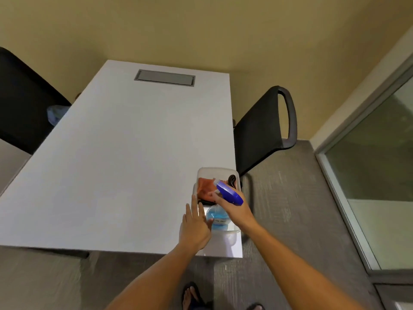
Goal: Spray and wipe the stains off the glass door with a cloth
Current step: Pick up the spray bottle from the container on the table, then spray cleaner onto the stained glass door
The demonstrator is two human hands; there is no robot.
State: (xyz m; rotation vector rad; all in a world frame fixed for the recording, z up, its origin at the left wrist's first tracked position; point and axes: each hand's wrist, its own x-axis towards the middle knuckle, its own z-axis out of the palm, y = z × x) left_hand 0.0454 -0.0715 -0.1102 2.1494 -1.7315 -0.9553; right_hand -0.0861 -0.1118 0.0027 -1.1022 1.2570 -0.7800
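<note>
A clear plastic bin point(210, 170) stands at the near right corner of the white table point(116, 166). Inside it lies an orange cloth point(204, 186) beside a dark item. My right hand point(234, 206) grips the neck of a spray bottle point(218, 218) with a blue trigger head and pale blue liquid, held over the bin's near end. My left hand point(195, 227) lies flat with fingers spread, against the bin's left side, holding nothing. The glass door point(377, 166) with its grey metal frame stands to the right.
A black chair point(266, 130) sits at the table's right side, close behind the bin. Another black chair point(20, 104) is at the far left. A grey cable hatch point(165, 77) is set in the tabletop's far end. My sandalled feet point(192, 296) are on grey carpet.
</note>
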